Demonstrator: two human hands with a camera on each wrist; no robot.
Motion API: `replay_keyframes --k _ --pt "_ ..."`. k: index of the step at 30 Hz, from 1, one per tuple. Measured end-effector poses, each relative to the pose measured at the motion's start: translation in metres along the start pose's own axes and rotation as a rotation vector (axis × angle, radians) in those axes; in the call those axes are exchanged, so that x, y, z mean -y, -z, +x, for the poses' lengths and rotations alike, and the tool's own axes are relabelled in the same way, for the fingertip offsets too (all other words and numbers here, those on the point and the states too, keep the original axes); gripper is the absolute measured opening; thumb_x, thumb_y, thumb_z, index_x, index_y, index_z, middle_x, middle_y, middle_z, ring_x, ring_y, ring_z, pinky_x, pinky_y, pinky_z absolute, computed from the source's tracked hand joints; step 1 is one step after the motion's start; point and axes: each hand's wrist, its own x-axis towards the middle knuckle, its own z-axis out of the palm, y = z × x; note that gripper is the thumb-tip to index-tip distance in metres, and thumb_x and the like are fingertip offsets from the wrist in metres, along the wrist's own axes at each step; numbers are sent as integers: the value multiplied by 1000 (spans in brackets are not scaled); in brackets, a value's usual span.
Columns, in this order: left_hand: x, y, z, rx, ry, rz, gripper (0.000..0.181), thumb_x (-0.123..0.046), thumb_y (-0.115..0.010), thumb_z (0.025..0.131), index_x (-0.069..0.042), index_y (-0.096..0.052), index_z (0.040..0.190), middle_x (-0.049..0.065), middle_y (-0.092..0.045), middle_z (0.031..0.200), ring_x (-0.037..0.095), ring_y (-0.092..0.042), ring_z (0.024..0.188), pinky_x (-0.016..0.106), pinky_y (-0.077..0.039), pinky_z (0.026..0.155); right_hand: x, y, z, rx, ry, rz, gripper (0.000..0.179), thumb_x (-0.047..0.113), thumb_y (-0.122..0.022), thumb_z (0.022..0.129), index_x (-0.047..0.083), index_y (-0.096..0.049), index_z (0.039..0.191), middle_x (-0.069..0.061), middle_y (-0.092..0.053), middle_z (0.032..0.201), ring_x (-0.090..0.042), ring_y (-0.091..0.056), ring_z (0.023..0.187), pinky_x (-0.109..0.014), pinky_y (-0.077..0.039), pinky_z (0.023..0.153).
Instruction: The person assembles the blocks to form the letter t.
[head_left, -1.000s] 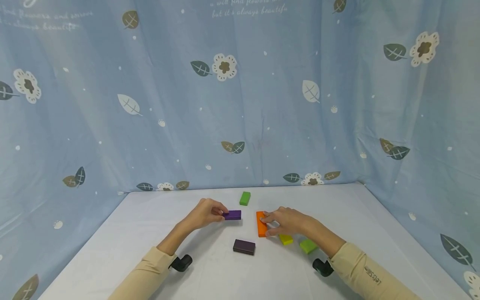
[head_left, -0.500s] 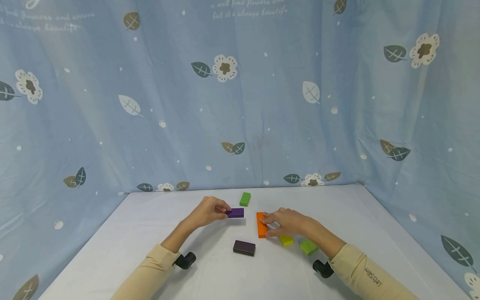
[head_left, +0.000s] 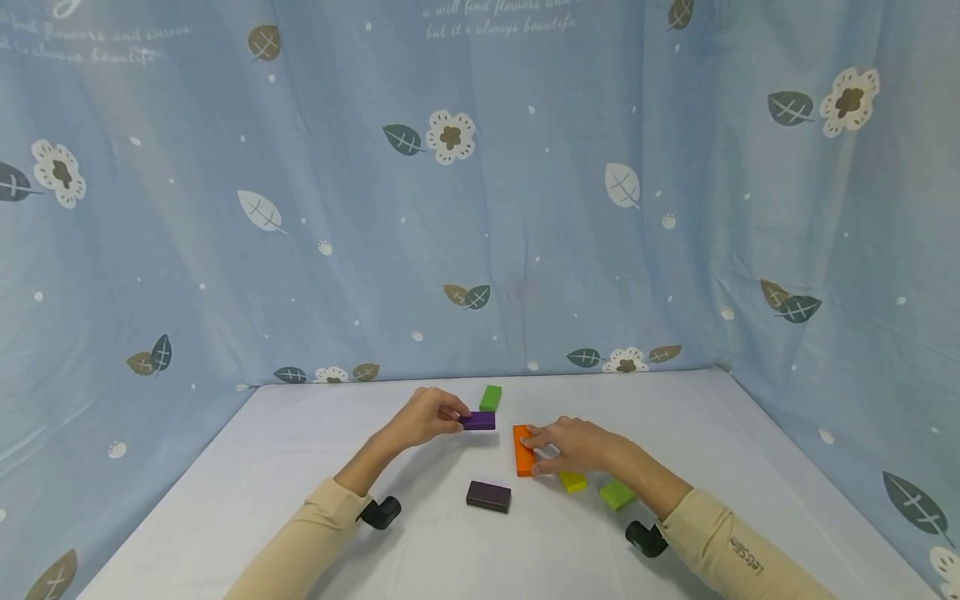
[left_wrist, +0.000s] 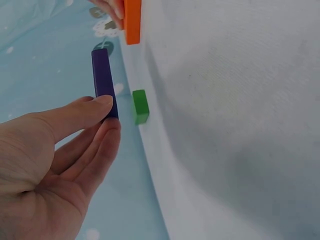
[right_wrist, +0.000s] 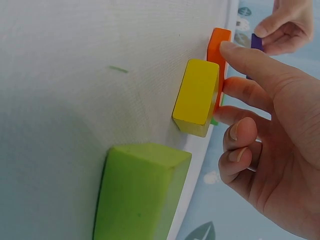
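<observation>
In the head view my left hand (head_left: 429, 417) pinches a purple block (head_left: 480, 421) by its left end, thumb on one side and fingers on the other. The block hangs level above the table, its free end pointing right. A green block (head_left: 491, 398) lies just behind it; the left wrist view also shows that green block (left_wrist: 140, 107) beside the purple one (left_wrist: 103, 75). My right hand (head_left: 577, 443) holds an upright-pointing orange block (head_left: 522, 454) with thumb and fingertips at its right side and top. The right wrist view shows its outer fingers curled in, away from the orange block (right_wrist: 216, 52).
A dark brown block (head_left: 488, 496) lies nearer the front. Beneath the right hand and forearm are a yellow block (head_left: 573, 482) and a light green block (head_left: 617, 495). A blue patterned curtain (head_left: 337, 208) encloses the white table (head_left: 420, 550) at the back and sides.
My left hand has moved right and slightly away with the purple block, bringing it in front of the green block. The right hand and orange block have stayed in place.
</observation>
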Motion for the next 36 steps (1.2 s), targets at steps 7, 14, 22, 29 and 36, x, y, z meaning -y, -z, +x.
replay_keyframes --k 7,14,22,29,36 --pt "1 -5 10 -12 -22 11 20 -2 -78 80 -4 -77 100 8 -77 97 15 -72 84 22 -58 74 2 0 -1 8 -32 -8 52 48 -70 87 25 -64 132 1 -54 146 -28 -54 130 -52 -45 107" --pt "3 -11 19 -11 -11 19 20 -2 -78 79 -5 -77 99 7 -77 96 12 -70 82 21 -57 71 1 -2 -1 -10 -15 -15 52 49 -70 86 24 -64 132 2 -56 143 -29 -55 128 -51 -46 106" --pt "2 -17 26 -12 -3 14 18 0 -78 79 -5 -77 97 8 -77 94 14 -70 81 20 -56 70 1 -1 0 -20 7 -10 51 47 -71 86 23 -65 131 2 -61 138 -28 -57 127 -51 -47 104" --pt "0 -23 31 -18 -14 24 17 0 -78 79 -4 -78 96 9 -77 94 15 -70 80 21 -56 69 3 -1 0 -35 24 -24 50 47 -72 86 21 -66 129 0 -63 136 -28 -59 126 -51 -49 101" --pt "0 -28 37 -14 4 30 17 -1 -78 79 -5 -78 96 7 -76 92 10 -67 77 17 -54 67 5 0 -1 -28 19 -32 51 46 -71 86 20 -66 130 1 -63 135 -27 -60 124 -49 -51 100"
